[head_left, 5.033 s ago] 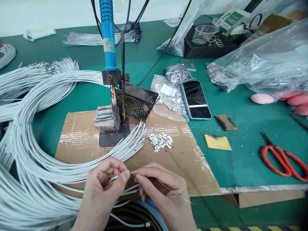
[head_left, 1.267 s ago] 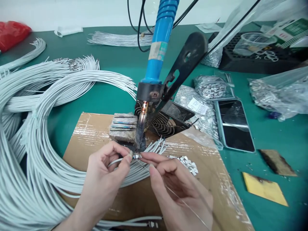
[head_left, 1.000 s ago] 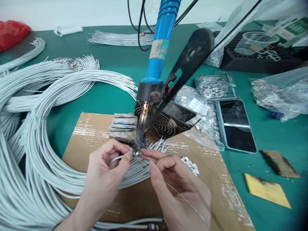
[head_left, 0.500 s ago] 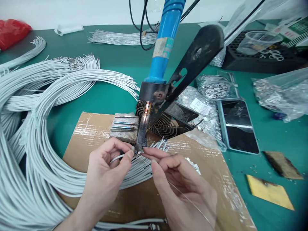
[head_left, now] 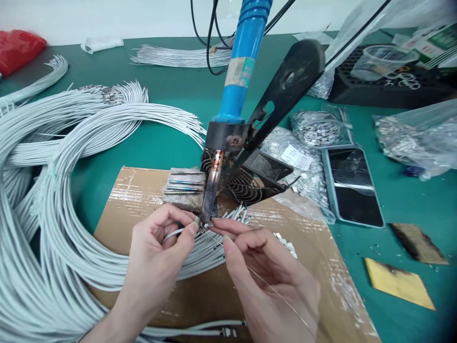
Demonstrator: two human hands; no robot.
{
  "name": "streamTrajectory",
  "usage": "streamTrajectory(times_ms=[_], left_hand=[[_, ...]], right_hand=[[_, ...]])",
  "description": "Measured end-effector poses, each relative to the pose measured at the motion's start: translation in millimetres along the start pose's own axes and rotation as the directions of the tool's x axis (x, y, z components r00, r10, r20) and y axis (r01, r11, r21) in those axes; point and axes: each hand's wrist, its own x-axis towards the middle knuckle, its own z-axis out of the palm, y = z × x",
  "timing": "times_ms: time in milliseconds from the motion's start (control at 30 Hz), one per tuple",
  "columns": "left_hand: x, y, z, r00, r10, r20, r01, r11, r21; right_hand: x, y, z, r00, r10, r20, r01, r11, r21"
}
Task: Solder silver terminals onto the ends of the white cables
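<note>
A blue-handled soldering iron [head_left: 234, 85] is fixed in a black metal stand [head_left: 282, 90], its dark tip [head_left: 209, 205] pointing down between my hands. My left hand [head_left: 160, 257] pinches a white cable [head_left: 173, 234] close to its end, right beside the tip. Thin solder wire [head_left: 282, 297] runs through my right hand [head_left: 271, 271], whose fingers are closed on it; the wire's front end meets the cable end under the tip. A small metal piece lies at the right fingertips, too tiny to make out. Below the hands spreads a bundle of white cables [head_left: 207, 257].
Coiled white cables [head_left: 60, 190] fill the left side. Cardboard [head_left: 117, 205] covers the green table under the hands. A grey block with metal rods [head_left: 184, 190] sits behind. To the right are a phone [head_left: 355, 186], bags of metal parts [head_left: 317, 128] and a yellow sponge [head_left: 398, 283].
Hardly anything differs. The iron and its stand appear slightly further left, and my right hand has shifted a touch leftward. Both hands keep their hold.
</note>
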Motion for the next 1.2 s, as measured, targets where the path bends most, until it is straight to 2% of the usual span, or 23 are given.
streamTrajectory(times_ms=[867, 1200], left_hand=[[-0.8, 0.7, -0.1, 1.0, -0.007, -0.017, 0.007, 1.0, -0.007], [-1.3, 3.1, 1.6, 1.0, 0.007, -0.027, -0.006, 0.999, 0.038]], right_hand=[[-1.6, -1.3, 5.1, 0.999, 0.015, -0.041, -0.015, 1.0, 0.008], [-2.1, 0.6, 4.2, 0.999, -0.003, -0.051, 0.0, 0.999, -0.053]])
